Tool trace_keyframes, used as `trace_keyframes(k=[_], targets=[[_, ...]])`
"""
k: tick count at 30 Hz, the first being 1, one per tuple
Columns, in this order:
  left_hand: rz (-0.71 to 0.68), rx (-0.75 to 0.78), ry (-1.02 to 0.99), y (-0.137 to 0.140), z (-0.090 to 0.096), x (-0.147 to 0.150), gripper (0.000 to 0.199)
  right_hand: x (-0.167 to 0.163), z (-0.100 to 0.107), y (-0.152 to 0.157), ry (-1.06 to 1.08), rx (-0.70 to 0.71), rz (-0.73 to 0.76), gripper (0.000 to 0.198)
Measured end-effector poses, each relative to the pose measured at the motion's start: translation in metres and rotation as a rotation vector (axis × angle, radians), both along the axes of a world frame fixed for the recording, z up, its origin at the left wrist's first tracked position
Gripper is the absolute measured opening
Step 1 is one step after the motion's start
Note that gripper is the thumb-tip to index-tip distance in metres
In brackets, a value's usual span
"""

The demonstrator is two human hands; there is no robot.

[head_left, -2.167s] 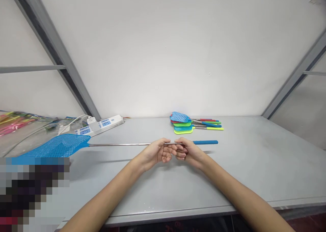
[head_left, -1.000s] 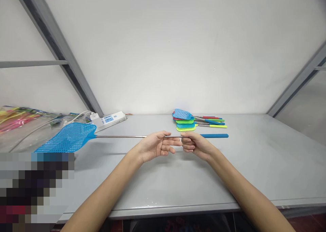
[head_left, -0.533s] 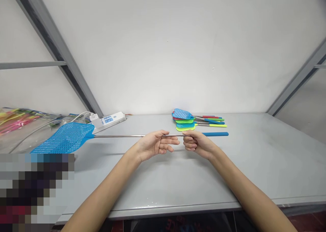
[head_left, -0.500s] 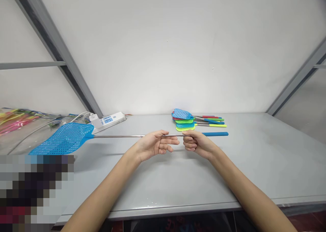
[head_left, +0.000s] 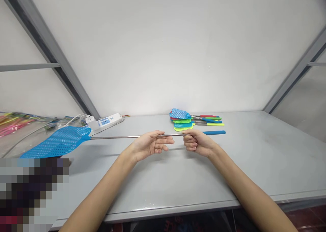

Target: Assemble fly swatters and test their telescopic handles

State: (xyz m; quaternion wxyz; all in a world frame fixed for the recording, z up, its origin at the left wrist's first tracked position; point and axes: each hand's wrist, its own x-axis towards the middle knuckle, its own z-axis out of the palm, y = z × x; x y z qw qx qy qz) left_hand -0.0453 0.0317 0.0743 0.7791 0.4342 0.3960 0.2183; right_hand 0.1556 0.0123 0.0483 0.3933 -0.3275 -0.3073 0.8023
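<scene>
A blue fly swatter (head_left: pixel 59 142) with a long thin metal rod and a blue grip is held level above the table, its perforated head to the left. My left hand (head_left: pixel 151 143) pinches the rod near its middle between thumb and forefinger, the other fingers loosely extended. Closer to the blue grip, my right hand (head_left: pixel 197 143) is closed on the rod with its fingers curled. Behind my hands lies a pile of fly swatters (head_left: pixel 182 114) in blue, green, yellow and red, their rods short and grips pointing right.
A white power strip (head_left: pixel 109 120) with a plugged-in adapter and cables sits at the back left. Plastic packages with pink and yellow contents (head_left: pixel 15 127) lie at the far left. Grey metal posts (head_left: pixel 58 55) flank the grey table (head_left: pixel 178 184). The lower left corner is pixelated.
The view has shifted slightly. My left hand has moved a little away from my right hand, and the swatter's head reaches slightly further left. Both hands keep their hold on the rod.
</scene>
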Motion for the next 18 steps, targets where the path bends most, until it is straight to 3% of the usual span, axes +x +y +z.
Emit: trace_keyframes(k=[18], targets=[[0.012, 0.033, 0.028, 0.0049, 0.0022, -0.0073, 0.027, 0.0075, 0.0005, 0.0008, -0.022, 0.034, -0.034, 0.033]])
